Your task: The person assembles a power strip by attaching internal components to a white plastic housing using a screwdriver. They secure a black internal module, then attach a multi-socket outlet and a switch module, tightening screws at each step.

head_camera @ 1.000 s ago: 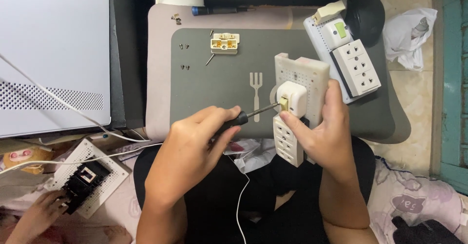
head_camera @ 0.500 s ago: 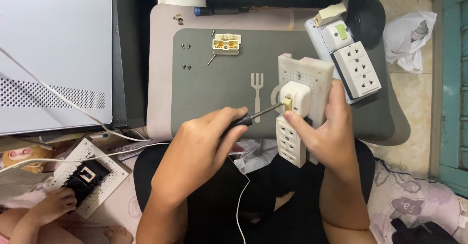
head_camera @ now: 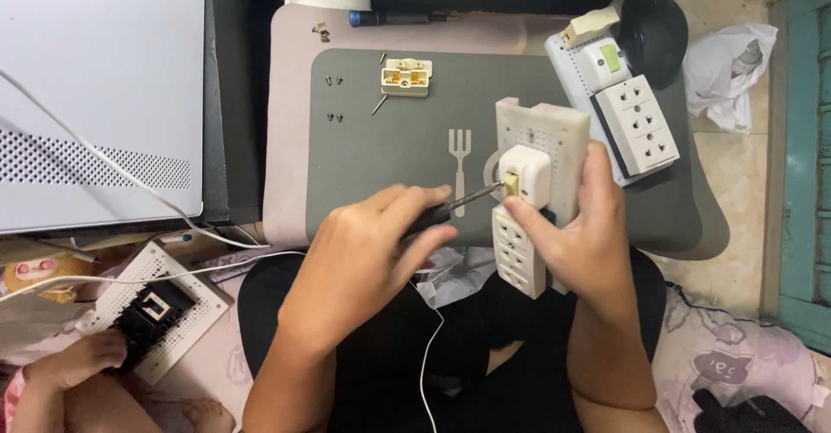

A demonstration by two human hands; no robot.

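Observation:
My left hand [head_camera: 368,256] is closed around the dark handle of a screwdriver [head_camera: 472,198]. Its metal tip touches a small brass part on a white socket module [head_camera: 525,175]. My right hand [head_camera: 589,238] grips a white multi-socket power strip housing [head_camera: 544,139] that carries this module, tilted upright over the grey tray [head_camera: 389,165] on my lap. A lower socket block [head_camera: 518,251] sticks out below my right fingers.
On the tray lie a small white terminal piece [head_camera: 406,76] and several loose screws [head_camera: 334,117]. A second power strip [head_camera: 628,113] and a black mouse [head_camera: 655,25] sit at the back right. Another person's hand [head_camera: 82,357] touches a perforated board [head_camera: 156,307] at lower left.
The view has shifted slightly. My hands hold the screwdriver and housing almost as before. The other person's hand at lower left has moved along the perforated board.

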